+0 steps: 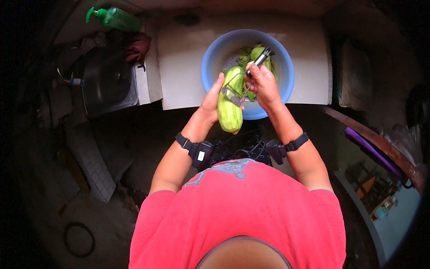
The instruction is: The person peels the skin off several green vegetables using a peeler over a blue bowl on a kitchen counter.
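Observation:
My left hand [212,97] is wrapped around a long pale green gourd [230,116], which is held upright over the near left rim of a blue plastic basin [208,60]. In my right hand [263,80] is the dark and silvery handle of a peeler [263,58], its wide metal head lying across the middle of the gourd. Inside the basin, behind my right hand, are another green gourd [258,52] and green peelings [243,61]. My hands hide part of the basin's contents.
The basin stands on a pale countertop [181,67]. To the left are a metal sink [107,80], a dark red cloth [137,47] and a green pump bottle [121,19]. A purple object [373,153] lies along a brown edge at the right.

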### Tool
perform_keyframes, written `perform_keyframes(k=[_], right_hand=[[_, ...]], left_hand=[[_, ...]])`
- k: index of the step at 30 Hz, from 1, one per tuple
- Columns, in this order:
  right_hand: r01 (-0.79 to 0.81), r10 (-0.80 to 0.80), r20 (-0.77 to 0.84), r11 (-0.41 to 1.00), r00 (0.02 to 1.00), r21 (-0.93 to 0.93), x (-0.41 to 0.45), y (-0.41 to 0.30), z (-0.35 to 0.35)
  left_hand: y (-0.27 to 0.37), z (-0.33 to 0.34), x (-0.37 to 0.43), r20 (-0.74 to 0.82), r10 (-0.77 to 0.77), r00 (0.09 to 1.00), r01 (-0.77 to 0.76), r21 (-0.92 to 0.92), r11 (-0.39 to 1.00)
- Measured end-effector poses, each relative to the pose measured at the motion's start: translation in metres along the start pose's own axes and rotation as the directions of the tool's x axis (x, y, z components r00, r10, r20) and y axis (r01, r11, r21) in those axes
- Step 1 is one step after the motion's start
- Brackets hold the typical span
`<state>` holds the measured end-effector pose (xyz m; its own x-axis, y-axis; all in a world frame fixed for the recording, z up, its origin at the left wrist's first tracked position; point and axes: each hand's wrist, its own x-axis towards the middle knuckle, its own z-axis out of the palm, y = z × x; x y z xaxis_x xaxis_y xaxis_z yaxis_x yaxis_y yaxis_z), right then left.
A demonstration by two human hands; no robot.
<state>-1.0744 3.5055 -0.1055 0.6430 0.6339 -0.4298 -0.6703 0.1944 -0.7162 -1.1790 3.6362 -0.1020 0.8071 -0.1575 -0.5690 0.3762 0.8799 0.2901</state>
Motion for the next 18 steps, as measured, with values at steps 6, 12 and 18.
perform_keyframes(k=[6, 12, 18], right_hand=[[0.086, -0.086, 0.013, 0.996, 0.996, -0.004, -0.001, 0.006, 0.004], [0.268, -0.317, -0.378, 0.947, 0.87, -0.179, 0.056, -0.01, -0.076], [0.146, -0.158, -0.205, 0.987, 0.966, -0.071, 0.023, -0.016, -0.033]], left_hand=[[0.0, -0.002, -0.002, -0.095, 0.055, 0.994, -0.038, 0.171, 0.985], [0.0, -0.003, -0.004, -0.052, -0.056, 0.997, 0.059, 0.053, 0.997], [-0.001, -0.003, 0.001, -0.01, -0.013, 1.0, 0.013, -0.029, 0.999]])
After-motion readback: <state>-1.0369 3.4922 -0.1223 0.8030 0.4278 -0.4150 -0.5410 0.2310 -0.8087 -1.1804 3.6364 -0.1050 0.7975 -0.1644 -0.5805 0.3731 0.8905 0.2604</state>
